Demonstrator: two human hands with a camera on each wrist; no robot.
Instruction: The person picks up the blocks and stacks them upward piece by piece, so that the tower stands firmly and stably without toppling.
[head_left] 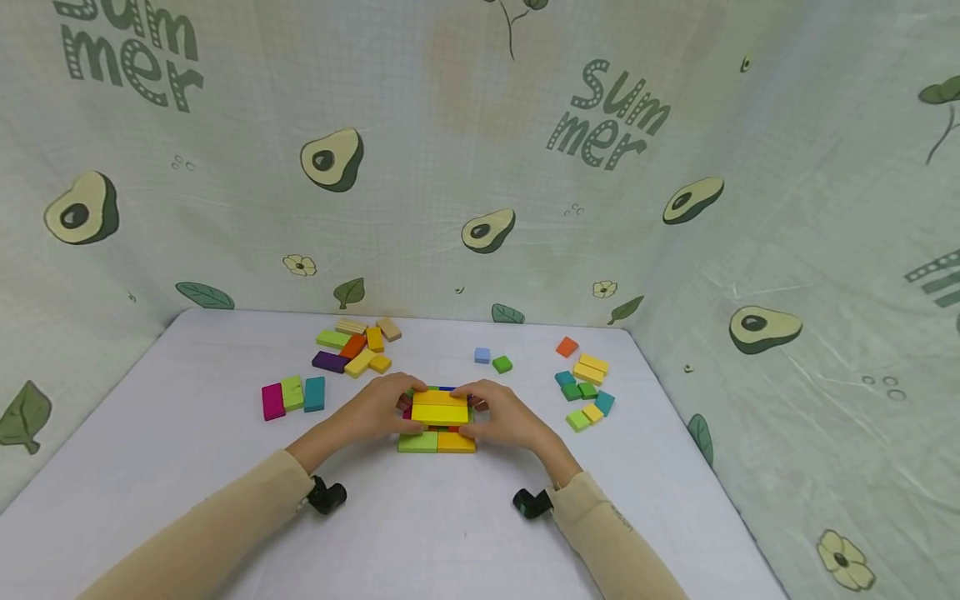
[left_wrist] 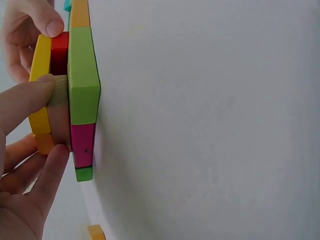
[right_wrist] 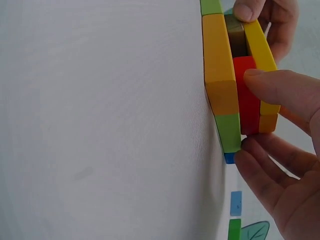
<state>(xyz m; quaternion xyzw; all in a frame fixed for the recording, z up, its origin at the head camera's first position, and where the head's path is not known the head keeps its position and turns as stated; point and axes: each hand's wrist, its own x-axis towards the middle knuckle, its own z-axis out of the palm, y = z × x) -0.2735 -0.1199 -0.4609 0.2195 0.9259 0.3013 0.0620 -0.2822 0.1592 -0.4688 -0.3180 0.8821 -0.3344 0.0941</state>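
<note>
Head view: the block stack (head_left: 439, 421) stands on the worktop (head_left: 427, 542), directly ahead of the person and between the two hands. Its upper face consists of a yellow block (head_left: 440, 415) on the near side and an orange block (head_left: 441, 398) behind it, lying parallel. The near edge of the base shows a light-green base block (head_left: 417, 442) and an orange base block (head_left: 456, 442), end to end.

Left hand (head_left: 386, 406): pinches the wooden block (left_wrist: 61, 115) beneath the upper face, thumb at its near end, fingers at its far end. Right hand (head_left: 504, 412): grasps the red block (right_wrist: 247, 114) in the same manner on the opposite side.

Controlling relation, in my judgement: the alignment of the upper portion over the base. The yellow block's long axis runs left to right, from one hand to the other; the wooden and red blocks run near to far, across it. Neither hand is clearly nearer. The held blocks sit close against the base; I cannot tell whether their full weight rests on it.

Loose parts: a magenta block (head_left: 273, 402) and a teal block (head_left: 314, 394) lie to the left; a light-blue block (head_left: 482, 356) lies beyond the stack.
</note>
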